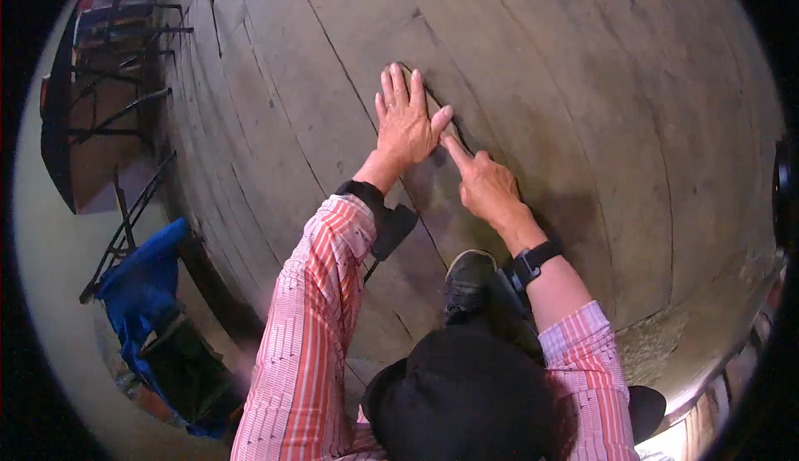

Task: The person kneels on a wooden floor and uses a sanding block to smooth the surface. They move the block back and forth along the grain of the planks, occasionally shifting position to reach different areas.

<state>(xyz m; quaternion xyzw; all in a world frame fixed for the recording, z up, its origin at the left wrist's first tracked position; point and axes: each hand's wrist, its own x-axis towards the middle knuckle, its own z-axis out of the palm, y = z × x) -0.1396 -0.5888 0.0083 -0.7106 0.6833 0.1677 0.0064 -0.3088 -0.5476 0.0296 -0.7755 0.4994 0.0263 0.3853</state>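
Observation:
My left hand (405, 124) lies flat on the grey-brown plank surface (533, 70), its fingers stretched forward and the thumb out to the right. A thin, narrow strip (431, 101) with a dark edge runs beside and partly under that hand; its kind does not show. Close by on the right, my right hand (489, 188) points its index finger along the near end of the strip, below the left thumb. Its other fingers are curled in, and whatever lies inside them is hidden. Dark bands circle both wrists, the left one with a dark block (393, 230) beside it.
A dark shoe (468, 282) stands on the planks just below my hands. Rounded black fabric (458, 394) fills the bottom middle. At the far left are dark thin-legged furniture frames (112, 78) and a blue cloth (146, 294). Long seams run between the planks.

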